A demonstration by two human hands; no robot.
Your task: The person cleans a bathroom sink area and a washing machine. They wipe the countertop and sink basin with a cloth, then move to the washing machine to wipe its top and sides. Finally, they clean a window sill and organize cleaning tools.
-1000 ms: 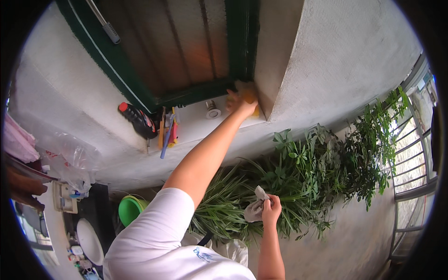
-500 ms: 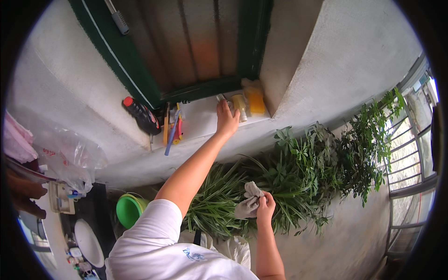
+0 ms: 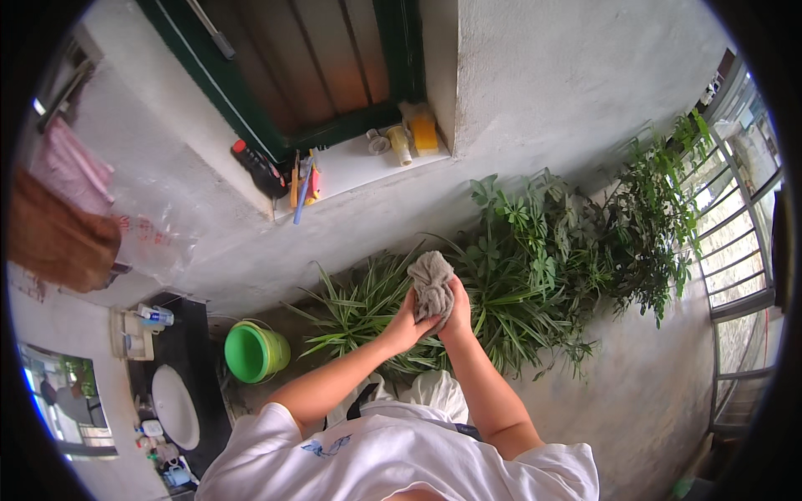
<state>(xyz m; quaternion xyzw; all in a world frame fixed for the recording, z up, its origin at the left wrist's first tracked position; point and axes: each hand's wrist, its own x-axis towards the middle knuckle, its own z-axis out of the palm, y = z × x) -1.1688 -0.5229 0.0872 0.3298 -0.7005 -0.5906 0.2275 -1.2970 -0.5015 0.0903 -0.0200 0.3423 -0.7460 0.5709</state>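
A crumpled grey cloth (image 3: 432, 284) is bunched between my two hands, held out over the plants in front of my body. My left hand (image 3: 405, 324) wraps its left and lower side, with the thumb across the front. On the other side my right hand (image 3: 456, 312) grips it with fingers closed around the folds. Beneath the cloth spread long striped leaves of a potted-looking plant (image 3: 359, 321); its base is hidden.
A white window sill (image 3: 351, 179) holds a clear roll-shaped thing (image 3: 378, 142), a pale yellow bottle (image 3: 400, 144), an orange-yellow block (image 3: 423, 134), several slim handled tools (image 3: 302, 188) and a dark red-capped bottle (image 3: 261, 169). Left stand a green bucket (image 3: 280, 351) and a washbasin (image 3: 175, 407). Leafy plants (image 3: 576, 242) line the wall.
My left hand has come back from the items on the sill and now holds the cloth together with my right hand. The cloth has risen and is bunched tighter. The view has shifted.
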